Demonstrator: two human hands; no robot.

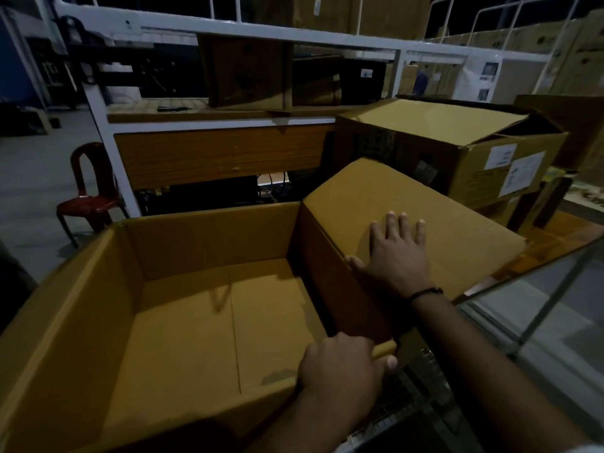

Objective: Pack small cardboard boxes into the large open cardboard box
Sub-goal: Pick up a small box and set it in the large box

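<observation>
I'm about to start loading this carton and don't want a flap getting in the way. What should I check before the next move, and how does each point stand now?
1. Inside of the large open box free for a first small box: ok, its floor is bare.
2. Right flap folded outward: ok, the right hand presses flat on it.
3. Box steadied: ok, the left hand grips the near rim.
4. Small box ready to load: not ok, neither hand holds one.
5. Supply in the labelled carton behind: cannot tell, its contents are hidden.
</observation>
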